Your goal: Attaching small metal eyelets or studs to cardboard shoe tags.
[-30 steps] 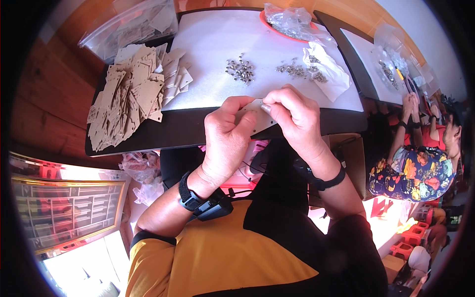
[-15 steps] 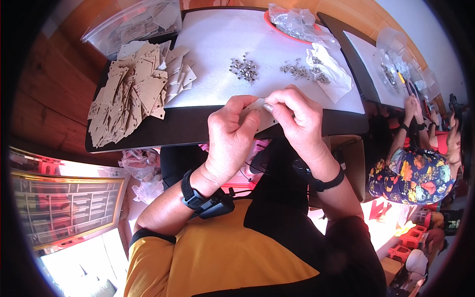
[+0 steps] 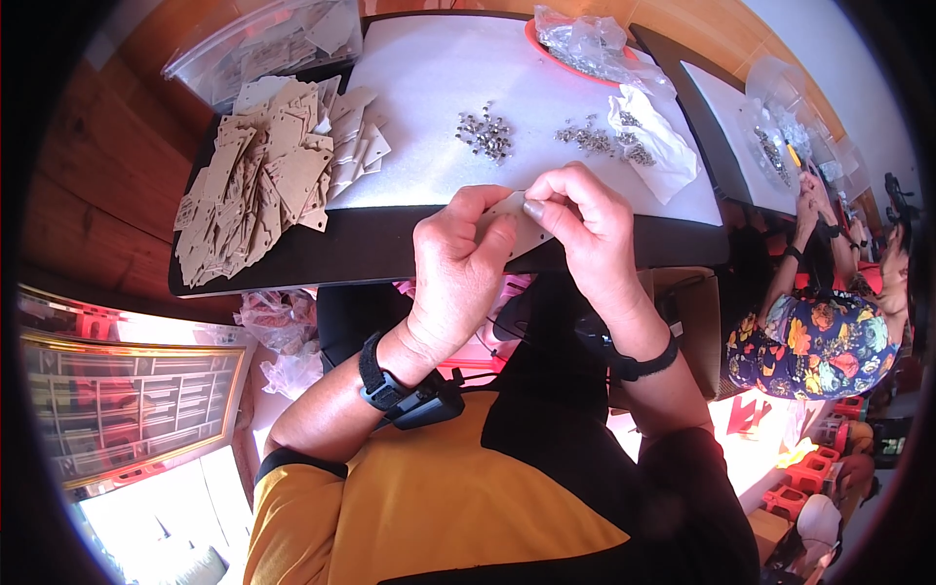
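Pale card, right between the hands by the worktop's near edge! Left hand grips its left side, right hand pinches the far end; long axis partly hidden.

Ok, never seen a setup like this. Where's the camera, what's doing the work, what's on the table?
No robot here: it's a person's two bare hands. The view comes from a wide fisheye camera on their head, looking down, so straight edges bend near the rim.

The left hand grips a pale card with small holes. The right hand has thumb and finger at its upper edge; any small part there is hidden.

On the dark table, a white sheet carries small metal parts and a red bowl with a clear bag. Brown cards are heaped at left.
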`<state>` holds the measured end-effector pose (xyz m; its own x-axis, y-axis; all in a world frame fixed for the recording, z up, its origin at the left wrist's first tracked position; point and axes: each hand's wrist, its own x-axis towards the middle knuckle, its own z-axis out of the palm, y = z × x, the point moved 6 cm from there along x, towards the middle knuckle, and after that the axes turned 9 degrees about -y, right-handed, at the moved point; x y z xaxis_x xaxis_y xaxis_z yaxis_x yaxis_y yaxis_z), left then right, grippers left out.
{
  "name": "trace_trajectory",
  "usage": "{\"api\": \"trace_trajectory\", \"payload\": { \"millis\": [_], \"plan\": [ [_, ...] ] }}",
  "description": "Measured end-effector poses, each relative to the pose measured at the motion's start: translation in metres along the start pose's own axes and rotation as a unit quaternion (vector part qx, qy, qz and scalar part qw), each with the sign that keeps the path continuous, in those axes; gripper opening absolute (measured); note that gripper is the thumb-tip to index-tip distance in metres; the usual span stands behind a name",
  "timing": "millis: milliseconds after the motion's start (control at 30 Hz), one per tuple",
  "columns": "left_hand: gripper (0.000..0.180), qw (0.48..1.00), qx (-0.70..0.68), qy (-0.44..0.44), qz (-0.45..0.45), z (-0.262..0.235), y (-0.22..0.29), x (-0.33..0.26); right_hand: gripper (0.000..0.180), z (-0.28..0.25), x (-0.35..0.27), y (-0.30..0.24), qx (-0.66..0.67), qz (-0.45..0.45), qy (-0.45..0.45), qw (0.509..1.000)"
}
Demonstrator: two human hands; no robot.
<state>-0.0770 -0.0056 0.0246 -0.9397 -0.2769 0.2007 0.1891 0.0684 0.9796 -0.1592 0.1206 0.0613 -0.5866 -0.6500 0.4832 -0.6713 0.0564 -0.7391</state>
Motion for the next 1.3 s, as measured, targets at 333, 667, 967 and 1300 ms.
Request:
{"api": "trace_trajectory", "payload": {
  "millis": [333, 667, 967, 1300],
  "plan": [
    [0.02, 0.987, 0.1, -0.016, 0.123, 0.0, 0.013, -0.004, 0.011, 0.001, 0.0, 0.017, 0.206, 0.159, -0.026, 0.965],
    [0.02, 0.977, 0.137, -0.027, 0.16, -0.001, 0.028, -0.004, 0.008, -0.004, -0.002, 0.002, 0.204, 0.138, -0.051, 0.968],
    [0.017, 0.996, -0.074, -0.047, -0.029, -0.006, 0.012, -0.012, 0.008, -0.011, -0.017, 0.006, 0.215, 0.101, 0.02, 0.971],
    [0.017, 0.978, 0.102, -0.061, 0.17, -0.005, 0.039, -0.013, 0.01, -0.014, -0.018, -0.012, 0.108, 0.029, 0.008, 0.994]
  ]
}}
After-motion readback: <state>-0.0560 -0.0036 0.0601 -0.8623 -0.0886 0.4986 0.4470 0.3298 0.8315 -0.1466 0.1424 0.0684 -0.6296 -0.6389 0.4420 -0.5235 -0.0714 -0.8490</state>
